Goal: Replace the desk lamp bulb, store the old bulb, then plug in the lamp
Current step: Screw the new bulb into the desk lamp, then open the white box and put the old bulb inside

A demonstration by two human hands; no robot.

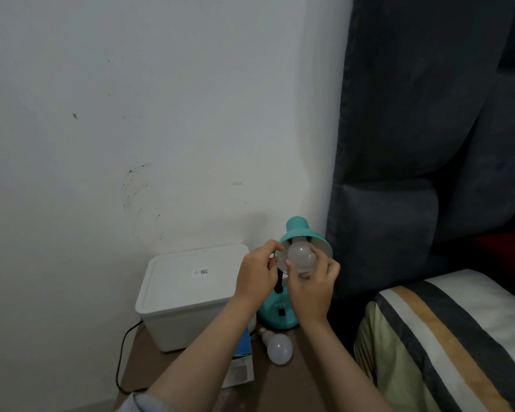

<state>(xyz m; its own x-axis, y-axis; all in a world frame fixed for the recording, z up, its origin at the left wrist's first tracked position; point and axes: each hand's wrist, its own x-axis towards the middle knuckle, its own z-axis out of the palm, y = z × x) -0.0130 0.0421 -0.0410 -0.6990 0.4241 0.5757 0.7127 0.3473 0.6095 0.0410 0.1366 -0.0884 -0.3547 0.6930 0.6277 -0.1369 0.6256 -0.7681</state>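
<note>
Now the left hand pinches the rim of the teal lamp shade to keep it from wobbling, while the right hand wraps around the bulb in the shade, likely to twist it. Another bulb lies on the brown surface, beside a white box. A white wall and a striped bed are close by.

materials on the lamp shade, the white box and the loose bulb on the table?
Lamp shade: probably painted metal, smooth teal outside with a pale lining; could be plastic.
White box: looks like matte moulded plastic, with rounded corners and a lipped lid.
Loose bulb: frosted white globe, plastic or glass unclear, with a metallic-looking screw base.
</note>
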